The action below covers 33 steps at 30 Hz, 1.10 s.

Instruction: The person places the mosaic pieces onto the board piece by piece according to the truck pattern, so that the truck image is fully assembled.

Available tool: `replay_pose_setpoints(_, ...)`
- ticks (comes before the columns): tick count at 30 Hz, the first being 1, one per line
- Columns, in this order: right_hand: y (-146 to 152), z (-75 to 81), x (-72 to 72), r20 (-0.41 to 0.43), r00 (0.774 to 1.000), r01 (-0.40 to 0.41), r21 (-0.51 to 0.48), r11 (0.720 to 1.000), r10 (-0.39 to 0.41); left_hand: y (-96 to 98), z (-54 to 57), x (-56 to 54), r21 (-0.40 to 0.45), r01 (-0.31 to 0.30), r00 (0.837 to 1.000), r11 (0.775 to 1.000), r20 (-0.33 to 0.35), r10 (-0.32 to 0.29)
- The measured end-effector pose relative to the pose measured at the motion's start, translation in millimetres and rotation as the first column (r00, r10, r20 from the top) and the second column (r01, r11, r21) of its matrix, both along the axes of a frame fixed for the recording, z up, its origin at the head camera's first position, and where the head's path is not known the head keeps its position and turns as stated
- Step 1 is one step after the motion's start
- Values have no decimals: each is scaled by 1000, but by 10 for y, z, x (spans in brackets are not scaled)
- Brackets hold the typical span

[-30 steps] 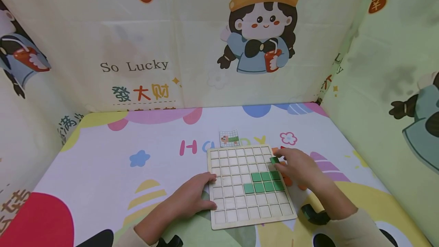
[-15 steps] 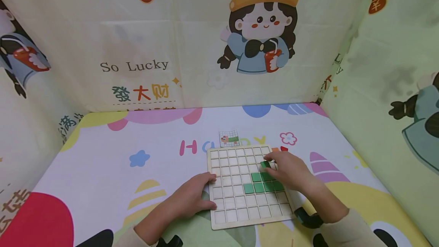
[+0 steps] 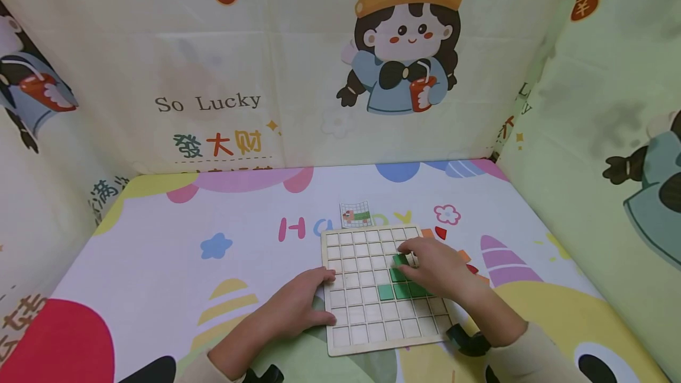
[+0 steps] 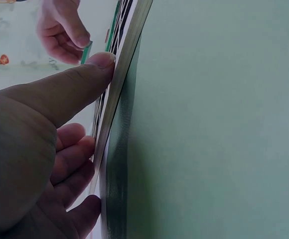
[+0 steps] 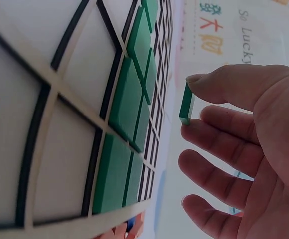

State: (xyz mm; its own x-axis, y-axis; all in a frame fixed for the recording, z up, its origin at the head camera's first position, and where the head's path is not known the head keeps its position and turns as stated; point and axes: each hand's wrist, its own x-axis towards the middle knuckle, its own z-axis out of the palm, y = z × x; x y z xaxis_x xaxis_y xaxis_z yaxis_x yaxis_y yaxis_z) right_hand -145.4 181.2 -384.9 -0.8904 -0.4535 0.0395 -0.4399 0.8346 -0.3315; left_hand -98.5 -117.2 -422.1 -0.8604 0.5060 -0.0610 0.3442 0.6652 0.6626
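The right hand (image 3: 437,268) pinches a small green square tile (image 5: 187,102) between thumb and a fingertip. The tile is in the air over the pale wooden grid board (image 3: 359,333), near the seated green square tiles (image 3: 385,292), which fill cells in 2 rows. The step seems to be setting it into a cell beside them. It would pay to square its edges to the cell's thin dividers, lower it level, release only when it drops flush, and lift the palm clear of its neighbours. The left hand (image 3: 301,303), thumb and fingers spread, rests against the board's left edge; light, steady bracing there should stop it sliding on the counter (image 3: 159,241). The small white gridded picture card (image 3: 356,215) behind the board is worth checking for the right cell.
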Motion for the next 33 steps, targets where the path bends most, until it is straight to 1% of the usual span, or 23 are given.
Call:
replay_pose_setpoints(5, -74, -24, 6, -9, 1000, 8, 17, 1000, -8, -1, -1, -1, -5, 1, 1000, 1000, -3, -1)
replay_pose_setpoints(10, -160, -39, 17, 7, 1000, 6, 35, 999, -6, -4, -3, -2, -4, 4, 1000, 1000, -2, -4)
replay_pose_setpoints(17, -238, -55, 40, 36, 999, 17, 21, 1000, -18, -9, -8, -7, 0, 5, 1000, 1000, 0, -5)
replay_pose_setpoints(25, -288, -98, 62, 39, 999, 8, 19, 1000, -8, -3, -20, -12, 4, 7, 1000, 1000, -15, -7)
replay_pose_setpoints(33, -322, -121, 72, 55, 998, 13, 25, 1000, -14, -7, -23, -18, 2, -1, 1000, 1000, 6, 1)
